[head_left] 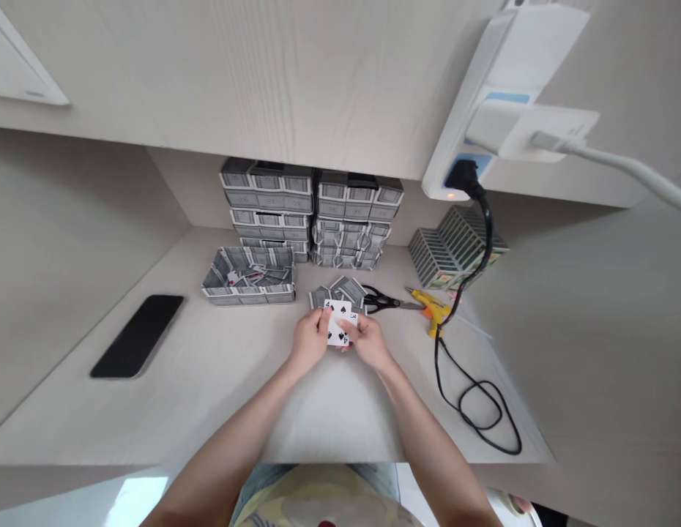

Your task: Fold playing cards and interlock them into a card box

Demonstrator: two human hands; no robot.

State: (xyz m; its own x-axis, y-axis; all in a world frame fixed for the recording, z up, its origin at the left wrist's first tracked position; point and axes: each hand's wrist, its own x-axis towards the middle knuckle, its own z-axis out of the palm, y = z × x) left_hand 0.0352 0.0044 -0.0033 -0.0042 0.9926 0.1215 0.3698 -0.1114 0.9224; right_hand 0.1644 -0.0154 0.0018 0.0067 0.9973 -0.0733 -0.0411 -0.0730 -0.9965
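Observation:
Between my two hands are playing cards (337, 333), face up, with a four of spades on top and the edge of another card showing to its right. My left hand (310, 335) pinches the left edge, thumb on the face. My right hand (369, 341) grips the right side, its thumb over the front. Just beyond lies a loose pile of grey-backed cards (348, 287), partly hidden by the held ones. Black-handled scissors (385, 300) rest right of the pile, close to a yellow hot glue gun (436, 306).
An open box made of cards (250, 298) holds loose cards at left. Stacked card boxes (269, 199) stand behind. A black phone (137, 337) lies left. The glue gun's black cable (477, 410) loops at right, up to a power strip (483, 95). Striped blocks (450, 245) sit back right.

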